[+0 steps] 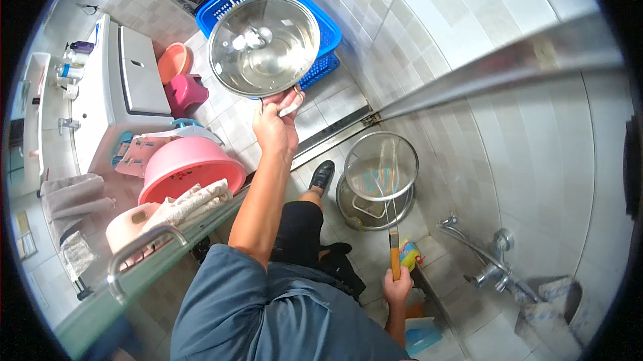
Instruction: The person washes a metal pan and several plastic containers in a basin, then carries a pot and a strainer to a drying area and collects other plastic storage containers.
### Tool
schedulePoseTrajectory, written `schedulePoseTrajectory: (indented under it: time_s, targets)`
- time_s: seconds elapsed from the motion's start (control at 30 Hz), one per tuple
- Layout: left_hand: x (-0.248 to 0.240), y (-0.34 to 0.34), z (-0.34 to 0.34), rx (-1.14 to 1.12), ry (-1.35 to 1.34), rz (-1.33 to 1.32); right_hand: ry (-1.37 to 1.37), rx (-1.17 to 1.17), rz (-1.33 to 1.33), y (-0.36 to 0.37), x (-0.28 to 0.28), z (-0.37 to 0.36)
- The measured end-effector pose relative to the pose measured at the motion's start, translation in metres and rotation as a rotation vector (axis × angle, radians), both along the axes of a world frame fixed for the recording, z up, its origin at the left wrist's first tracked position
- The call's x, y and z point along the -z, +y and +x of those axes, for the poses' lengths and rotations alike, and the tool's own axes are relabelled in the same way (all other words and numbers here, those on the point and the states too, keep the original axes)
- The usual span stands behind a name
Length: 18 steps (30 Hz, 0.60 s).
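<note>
Stretched out ahead, my left hand (278, 123) is closed on one loop handle of a shiny steel pot (268, 59). The pot's inside faces up, and its far handle overlaps a blue plastic basket (327, 29). My right hand (398, 286) wraps round the wooden handle of a wire-mesh strainer (382, 165). Beneath the strainer, on the tiled floor, sits a round metal basin (355, 215), partly seen through the mesh. Inside the basin is a pale loop-shaped handle. A yellow-green package (409, 254) lies beside the strainer's handle.
A glass door with a metal handle (117, 287) stands at my left. Beyond it are a pink basin (191, 163), a magenta stool (186, 95) and a white cabinet (142, 76). A raised sill (328, 134) crosses the floor ahead. A wall tap (492, 270) juts out at right.
</note>
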<state>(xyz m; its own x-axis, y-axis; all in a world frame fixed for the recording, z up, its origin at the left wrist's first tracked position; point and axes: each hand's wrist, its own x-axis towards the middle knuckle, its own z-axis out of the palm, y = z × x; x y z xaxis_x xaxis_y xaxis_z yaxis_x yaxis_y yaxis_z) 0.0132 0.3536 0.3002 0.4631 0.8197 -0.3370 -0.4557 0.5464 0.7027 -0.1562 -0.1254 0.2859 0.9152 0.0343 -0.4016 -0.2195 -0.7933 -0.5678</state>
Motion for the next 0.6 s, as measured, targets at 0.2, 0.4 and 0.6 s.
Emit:
schedulePoseTrajectory:
  time_s: [0.2,0.4,0.6]
  targets:
    - [-0.016,0.084,0.031,-0.103,0.013,0.075,-0.059,-0.046,0.034,0.096,-0.045,0.077]
    - [-0.038,0.136,0.033,-0.173,0.011,0.006,-0.090,-0.104,0.127,0.167,-0.070,0.130]
    - [-0.054,0.174,0.016,-0.200,0.071,-0.024,-0.165,-0.203,0.271,0.227,-0.090,0.188]
